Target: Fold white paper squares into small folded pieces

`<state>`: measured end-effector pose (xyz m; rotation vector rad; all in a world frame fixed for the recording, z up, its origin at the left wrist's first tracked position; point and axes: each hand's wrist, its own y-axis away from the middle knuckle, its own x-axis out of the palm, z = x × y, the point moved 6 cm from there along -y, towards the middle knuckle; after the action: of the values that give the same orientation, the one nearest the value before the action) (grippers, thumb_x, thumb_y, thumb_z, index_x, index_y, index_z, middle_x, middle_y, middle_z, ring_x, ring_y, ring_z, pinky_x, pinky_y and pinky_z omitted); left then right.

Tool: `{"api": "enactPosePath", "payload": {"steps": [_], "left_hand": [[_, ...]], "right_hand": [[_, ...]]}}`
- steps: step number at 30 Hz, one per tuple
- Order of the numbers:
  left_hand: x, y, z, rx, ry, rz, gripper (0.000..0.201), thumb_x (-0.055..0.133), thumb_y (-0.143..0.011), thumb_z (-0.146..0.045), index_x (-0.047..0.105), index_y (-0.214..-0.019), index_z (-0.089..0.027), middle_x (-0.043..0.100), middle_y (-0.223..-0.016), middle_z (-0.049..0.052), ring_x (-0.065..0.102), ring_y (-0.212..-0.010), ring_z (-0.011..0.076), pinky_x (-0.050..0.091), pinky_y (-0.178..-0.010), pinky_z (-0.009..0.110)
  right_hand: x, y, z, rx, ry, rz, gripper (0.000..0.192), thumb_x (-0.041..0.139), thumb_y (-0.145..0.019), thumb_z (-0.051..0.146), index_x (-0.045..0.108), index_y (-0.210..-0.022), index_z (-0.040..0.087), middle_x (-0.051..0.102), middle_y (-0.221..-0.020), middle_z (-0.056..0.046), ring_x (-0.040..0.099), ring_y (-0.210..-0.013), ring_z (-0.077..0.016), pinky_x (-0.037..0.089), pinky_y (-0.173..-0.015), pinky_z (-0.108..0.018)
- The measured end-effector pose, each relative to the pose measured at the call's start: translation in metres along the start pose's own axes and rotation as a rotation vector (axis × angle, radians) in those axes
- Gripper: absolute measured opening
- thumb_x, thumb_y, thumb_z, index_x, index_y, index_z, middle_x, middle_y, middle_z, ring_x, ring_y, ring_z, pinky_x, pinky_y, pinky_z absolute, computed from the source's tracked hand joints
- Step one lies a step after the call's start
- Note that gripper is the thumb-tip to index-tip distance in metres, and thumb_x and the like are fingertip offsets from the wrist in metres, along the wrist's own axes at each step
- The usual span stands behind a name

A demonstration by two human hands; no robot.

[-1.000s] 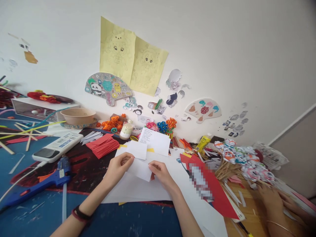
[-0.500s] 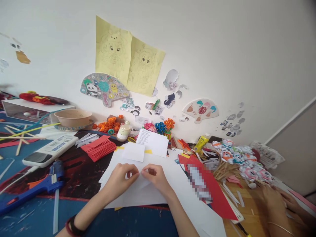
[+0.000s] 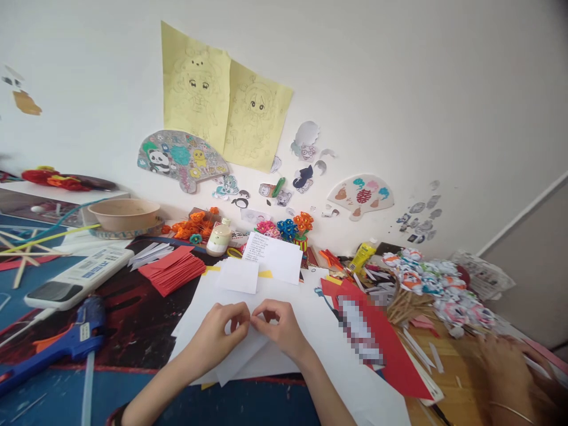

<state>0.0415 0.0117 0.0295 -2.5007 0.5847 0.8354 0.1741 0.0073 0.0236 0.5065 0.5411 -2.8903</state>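
My left hand (image 3: 224, 331) and my right hand (image 3: 279, 328) are nearly touching above the white sheets. The thumb and fingers of each are pinched together on the upper edge of a thin white sheet of paper (image 3: 248, 350), which slants down below them. Its edges blend into the larger white paper (image 3: 190, 331) underneath. Just beyond my fingers lies a small white card (image 3: 239, 277), overlapping a white sheet with handwriting (image 3: 281, 260). Yellow strips (image 3: 265, 274) show around these cards.
A stack of red envelopes (image 3: 173, 271), a blue glue gun (image 3: 84, 331) and a white power strip (image 3: 82, 277) lie left. A glue bottle (image 3: 219, 238) stands behind. Red paper (image 3: 390, 355) lies right, near another person's hands (image 3: 506, 361). Paper flowers (image 3: 435, 284) are piled behind them.
The view has shifted slightly to the right. Both hands stay pinched close together, and the thin sheet's slanted edge shows more clearly below them.
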Motion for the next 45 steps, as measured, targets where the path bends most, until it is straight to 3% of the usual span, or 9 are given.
{"api": "enactPosePath", "payload": {"steps": [13,25,36,38,43,45], "left_hand": [[0.0,-0.001,0.002,-0.021,0.077,0.003,0.018,0.042,-0.076,-0.022,0.058,-0.068,-0.018,0.059,-0.064,-0.002,0.053,-0.065,0.0142,0.039,-0.066,0.024],[0.002,0.001,0.001,-0.001,0.15,0.015,0.015,0.041,-0.07,-0.019,0.054,-0.063,-0.018,0.053,-0.061,-0.002,0.047,-0.061,0.0122,0.039,-0.062,0.022],[-0.003,0.006,-0.005,0.014,0.202,0.024,0.016,0.041,-0.069,-0.016,0.056,-0.063,-0.018,0.06,-0.059,-0.002,0.054,-0.062,0.0129,0.041,-0.065,0.023],[-0.004,0.006,-0.004,0.009,0.207,0.017,0.016,0.042,-0.069,-0.016,0.056,-0.063,-0.018,0.061,-0.059,-0.002,0.055,-0.062,0.0132,0.041,-0.065,0.023],[-0.01,0.006,0.005,-0.036,0.204,-0.039,0.015,0.044,-0.071,-0.019,0.056,-0.063,-0.019,0.062,-0.062,-0.002,0.056,-0.063,0.014,0.041,-0.063,0.023],[-0.013,0.005,0.01,-0.069,0.185,-0.09,0.017,0.045,-0.076,-0.025,0.059,-0.069,-0.019,0.065,-0.068,-0.001,0.056,-0.064,0.0143,0.04,-0.061,0.023]], "right_hand": [[-0.001,0.0,0.0,-0.031,0.007,0.024,0.008,0.061,-0.077,0.023,0.066,-0.075,0.016,0.061,-0.071,-0.001,0.049,-0.062,-0.012,0.038,-0.058,-0.024],[-0.02,-0.002,-0.009,0.015,0.018,-0.043,0.015,0.063,-0.075,0.031,0.066,-0.073,0.016,0.058,-0.07,-0.001,0.046,-0.063,-0.0132,0.037,-0.06,-0.025],[-0.051,-0.001,-0.025,0.058,-0.034,-0.228,0.021,0.067,-0.07,0.037,0.065,-0.07,0.016,0.052,-0.061,0.001,0.039,-0.055,-0.0113,0.029,-0.053,-0.024],[-0.054,0.0,-0.029,0.088,-0.081,-0.249,0.022,0.068,-0.069,0.037,0.065,-0.07,0.016,0.053,-0.062,0.001,0.04,-0.056,-0.0115,0.03,-0.053,-0.024],[-0.074,0.005,-0.04,0.141,-0.248,-0.471,0.024,0.071,-0.066,0.038,0.063,-0.073,0.016,0.056,-0.067,-0.001,0.048,-0.062,-0.0141,0.037,-0.058,-0.025],[-0.073,0.005,-0.04,0.152,-0.302,-0.457,0.024,0.072,-0.066,0.036,0.062,-0.072,0.016,0.056,-0.068,-0.001,0.049,-0.063,-0.0143,0.038,-0.059,-0.025]]}}
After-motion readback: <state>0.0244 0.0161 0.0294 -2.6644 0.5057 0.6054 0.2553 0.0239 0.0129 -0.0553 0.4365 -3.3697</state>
